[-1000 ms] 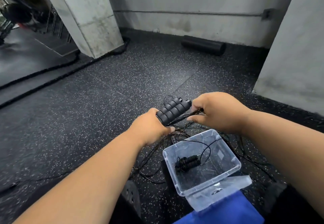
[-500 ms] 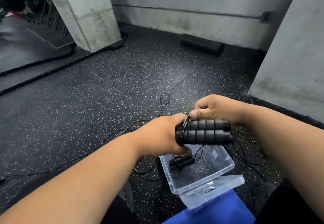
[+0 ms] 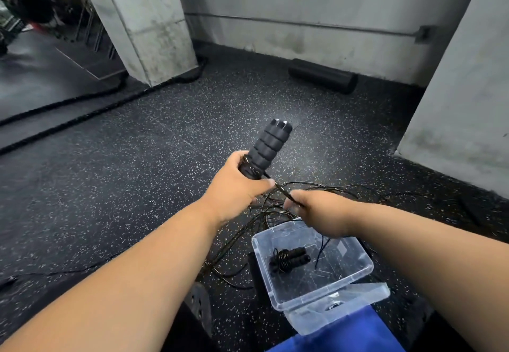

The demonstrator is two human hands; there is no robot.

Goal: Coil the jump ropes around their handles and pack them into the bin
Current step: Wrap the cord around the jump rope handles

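Two hands are at work. The left hand [image 3: 237, 183] grips the lower end of a pair of black ribbed handles [image 3: 268, 146] held side by side, fingers curled round them; their long axis tilts up and away toward one o'clock, the two capped ends at the top. The right hand [image 3: 322, 214] sits just beside it at four o'clock, pinching the thin black rope [image 3: 283, 193] that runs taut from the base of the handles to its fingers. Loose rope [image 3: 316, 186] lies in tangled loops on the speckled black floor [image 3: 137, 186] under and beyond both hands, trailing toward three o'clock. Below the right hand, at five o'clock, stands one clear plastic bin [image 3: 358, 272], open, with one already coiled jump rope [image 3: 289, 259] inside, its handles lying roughly along a nine-to-three line. The bin's clear lid [image 3: 344, 310] rests against its near edge, over something blue [image 3: 344, 335]. No writing can be read on any of these. Farther out, at one o'clock, one black foam roller [image 3: 322, 76] lies against the wall, and one concrete pillar [image 3: 143, 21] rises at eleven o'clock.
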